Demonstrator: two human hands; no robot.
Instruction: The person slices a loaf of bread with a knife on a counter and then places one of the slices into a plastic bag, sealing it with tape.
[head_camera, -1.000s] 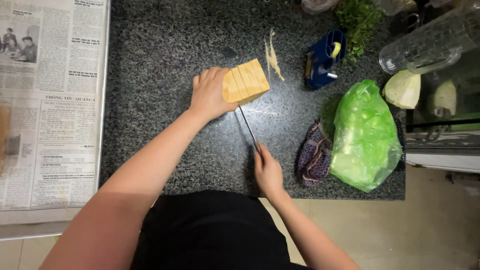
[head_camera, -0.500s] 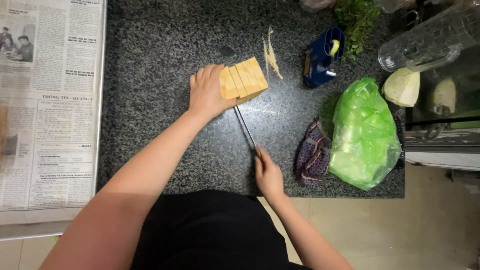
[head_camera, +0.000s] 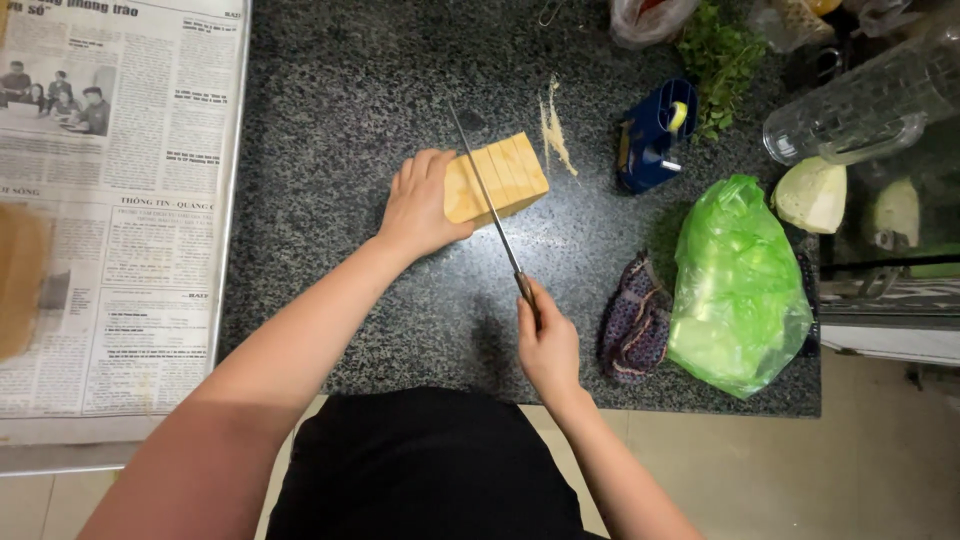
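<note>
A yellow block (head_camera: 505, 175), cut into several slices that still stand together, lies on the dark speckled counter (head_camera: 340, 110). My left hand (head_camera: 420, 205) presses on the block's left end and holds it steady. My right hand (head_camera: 545, 345) grips the handle of a long thin knife (head_camera: 487, 195). The blade runs up and to the left from my hand and lies across the block near its left side. A small heap of pale shavings (head_camera: 553, 130) sits just right of the block.
A newspaper (head_camera: 110, 200) covers the surface on the left. To the right are a blue peeler-like tool (head_camera: 650, 135), green herbs (head_camera: 725, 55), a green plastic bag (head_camera: 735, 285), a patterned cloth (head_camera: 632, 320), a glass jug (head_camera: 860, 100) and a cut cabbage piece (head_camera: 812, 193).
The knife blade has moved from lying on the counter below the block to lying across the block's left part. My left hand stays on the block.
</note>
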